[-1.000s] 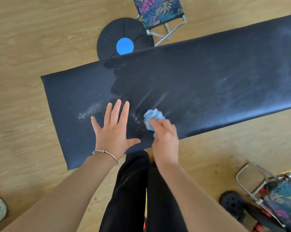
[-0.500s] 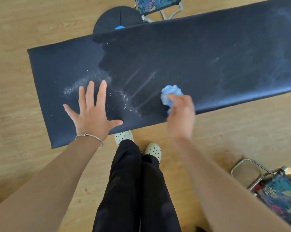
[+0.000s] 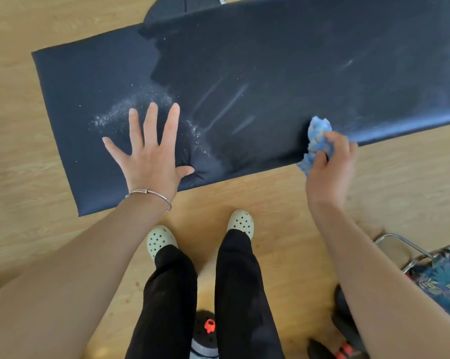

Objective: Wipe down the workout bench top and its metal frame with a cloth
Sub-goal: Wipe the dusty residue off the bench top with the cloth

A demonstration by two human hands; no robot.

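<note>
The bench top [image 3: 270, 73] fills the upper frame. The left hand [image 3: 151, 156] presses on it, fingers spread flat. At its lower edge, the right hand [image 3: 327, 167] grips a bunched blue cloth [image 3: 317, 136].

left hand [image 3: 151, 161] flat on bench top [image 3: 283, 73] | right hand [image 3: 330, 167] grips cloth [image 3: 317, 136]

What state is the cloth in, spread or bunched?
Bunched: the blue cloth is a crumpled wad gripped in the right hand.
</note>
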